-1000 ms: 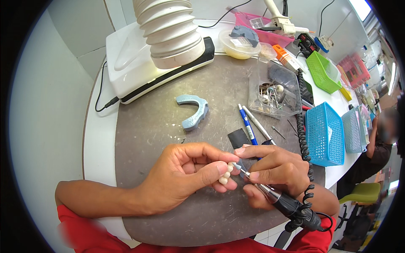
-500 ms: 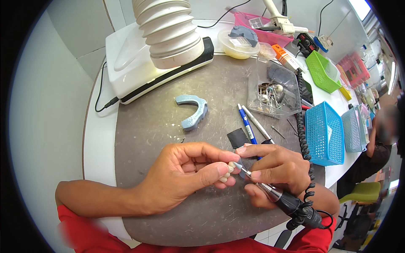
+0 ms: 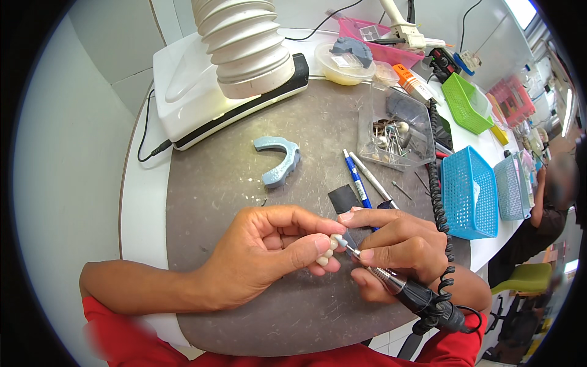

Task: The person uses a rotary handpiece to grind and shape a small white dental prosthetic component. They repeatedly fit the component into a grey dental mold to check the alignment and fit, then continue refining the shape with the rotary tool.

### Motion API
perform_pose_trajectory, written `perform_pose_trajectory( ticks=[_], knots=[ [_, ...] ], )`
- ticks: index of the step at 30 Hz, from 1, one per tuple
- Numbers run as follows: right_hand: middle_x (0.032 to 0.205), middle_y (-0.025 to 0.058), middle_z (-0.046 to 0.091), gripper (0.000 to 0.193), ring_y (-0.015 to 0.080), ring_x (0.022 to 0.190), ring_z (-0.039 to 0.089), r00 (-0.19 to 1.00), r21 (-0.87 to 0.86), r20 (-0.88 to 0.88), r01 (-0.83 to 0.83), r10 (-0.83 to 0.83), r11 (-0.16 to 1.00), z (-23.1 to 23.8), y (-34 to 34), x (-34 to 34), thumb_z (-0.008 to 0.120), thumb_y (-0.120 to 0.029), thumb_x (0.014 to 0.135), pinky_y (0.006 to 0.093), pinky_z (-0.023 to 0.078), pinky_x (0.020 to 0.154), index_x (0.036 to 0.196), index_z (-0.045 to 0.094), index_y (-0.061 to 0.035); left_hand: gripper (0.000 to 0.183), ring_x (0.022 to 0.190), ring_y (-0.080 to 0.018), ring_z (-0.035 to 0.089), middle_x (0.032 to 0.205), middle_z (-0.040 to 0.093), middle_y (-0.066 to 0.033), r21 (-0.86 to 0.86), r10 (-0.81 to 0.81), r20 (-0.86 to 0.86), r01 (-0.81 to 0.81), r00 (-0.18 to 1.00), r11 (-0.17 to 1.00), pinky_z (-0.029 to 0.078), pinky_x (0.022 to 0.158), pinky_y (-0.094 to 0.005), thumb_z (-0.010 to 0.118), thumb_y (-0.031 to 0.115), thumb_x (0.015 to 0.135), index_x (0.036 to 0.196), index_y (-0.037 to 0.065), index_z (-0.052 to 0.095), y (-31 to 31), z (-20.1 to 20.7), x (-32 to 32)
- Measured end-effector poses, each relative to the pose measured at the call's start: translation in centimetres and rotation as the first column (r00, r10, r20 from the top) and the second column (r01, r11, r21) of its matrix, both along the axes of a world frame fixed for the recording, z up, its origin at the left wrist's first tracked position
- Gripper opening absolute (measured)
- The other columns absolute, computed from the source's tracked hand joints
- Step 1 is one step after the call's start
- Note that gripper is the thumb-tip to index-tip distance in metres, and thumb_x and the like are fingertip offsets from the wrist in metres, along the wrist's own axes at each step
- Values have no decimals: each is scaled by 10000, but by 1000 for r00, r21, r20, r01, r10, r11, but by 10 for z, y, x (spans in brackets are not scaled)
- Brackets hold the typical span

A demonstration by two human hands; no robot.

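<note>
Between the thumb and fingers of my left hand [image 3: 269, 254] is a small dental bridge [image 3: 324, 257] of several cream-white teeth. My right hand [image 3: 403, 244] grips a black and silver rotary handpiece [image 3: 406, 287] like a pen. Its pale blue pointed tip [image 3: 342, 242] meets the end tooth of the bridge, close to my left fingertips; whether it spins cannot be seen. A coiled black cord [image 3: 441, 202] runs up from the handpiece. Beyond my hands, a blue-grey arch-shaped dental model [image 3: 282, 162] lies on the grey-brown work mat [image 3: 214, 202].
A white dust extractor [image 3: 202, 92] with a ribbed hose [image 3: 247, 49] stands at the back left. To the right are a blue pen [image 3: 358, 178], a silver pen-like tool [image 3: 373, 178], a clear box of burs [image 3: 397, 134], a blue basket [image 3: 469, 192] and a green basket [image 3: 468, 104]. Another person [image 3: 526, 232] sits far right.
The handpiece tip has shifted very slightly left and up against the end tooth. Both hands keep nearly the same place and hold.
</note>
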State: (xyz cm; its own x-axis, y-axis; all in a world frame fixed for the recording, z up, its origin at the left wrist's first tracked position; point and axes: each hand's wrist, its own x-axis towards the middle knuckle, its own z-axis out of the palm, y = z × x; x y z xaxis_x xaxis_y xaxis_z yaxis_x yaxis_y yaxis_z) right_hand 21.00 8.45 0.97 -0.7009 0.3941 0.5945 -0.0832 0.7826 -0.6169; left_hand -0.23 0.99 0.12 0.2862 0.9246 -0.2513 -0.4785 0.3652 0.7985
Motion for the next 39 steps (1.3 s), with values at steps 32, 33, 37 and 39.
perform_pose_trajectory(
  ticks=[32, 33, 37, 39],
  knots=[
    [828, 70, 663, 320, 354, 979, 701, 999, -10, -21, 49, -49, 999, -3, -1, 3, 808, 18, 686, 387, 609, 743, 931, 618, -61, 226, 908, -174, 676, 1078, 668, -186, 6, -15, -9, 15, 1000, 1000, 574, 832, -325, 621, 52, 935, 1137, -50, 621, 0, 0, -1],
    [827, 70, 662, 320, 354, 979, 701, 999, -10, -24, 40, -40, 999, -4, -1, 3, 806, 20, 685, 389, 609, 747, 932, 618, -59, 226, 917, -178, 676, 1083, 667, -185, 6, -16, -11, 16, 1000, 1000, 573, 835, -326, 621, 52, 935, 1137, -50, 620, 0, 0, -1],
    [826, 72, 662, 319, 359, 983, 698, 1000, -7, -20, 15, -15, 1000, -3, 1, 3, 803, 26, 685, 398, 608, 759, 932, 618, -55, 228, 937, -186, 676, 1093, 665, -183, 3, -15, -14, 15, 1000, 1000, 572, 844, -330, 622, 50, 934, 1138, -52, 619, 0, 0, -2],
    [828, 73, 663, 318, 361, 987, 697, 1000, 0, -9, 6, -6, 1000, -1, 0, 2, 804, 23, 686, 402, 607, 766, 931, 617, -56, 228, 939, -187, 676, 1095, 664, -179, 3, -16, -14, 16, 1000, 1000, 573, 844, -330, 623, 48, 933, 1138, -53, 619, 0, 0, -2]
  ],
)
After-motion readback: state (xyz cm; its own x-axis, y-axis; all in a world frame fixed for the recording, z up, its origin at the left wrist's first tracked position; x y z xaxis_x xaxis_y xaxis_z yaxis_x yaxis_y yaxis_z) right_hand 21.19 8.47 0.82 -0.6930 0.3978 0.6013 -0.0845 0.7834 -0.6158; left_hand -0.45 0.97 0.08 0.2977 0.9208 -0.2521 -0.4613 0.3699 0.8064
